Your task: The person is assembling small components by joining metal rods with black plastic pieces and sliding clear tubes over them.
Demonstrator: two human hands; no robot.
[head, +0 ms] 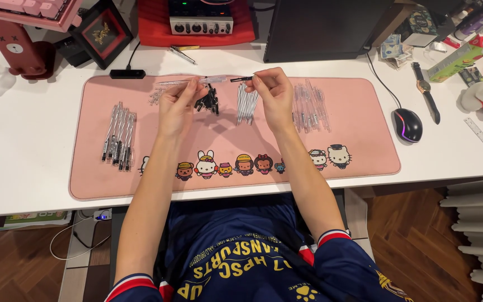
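A clear pen barrel (194, 81) was held level above the far edge of the pink desk mat (364, 162), pinched in the fingers of the left hand (175, 106), while the right hand (272, 95) gripped a short dark pen piece (241, 79) between thumb and forefinger, its end pointing at the barrel's open end across a small gap. To join them cleanly, the two pieces wanted lining up on one straight axis, the barrel kept steady and the dark piece fed in without tilting. Both sets of fingers were closed tight on their parts, the remaining fingers curled loosely. Below lay a heap of black parts (208, 102), a bundle of clear tubes (246, 103), more clear barrels (309, 106) to the right, and finished pens (119, 135) at the left.
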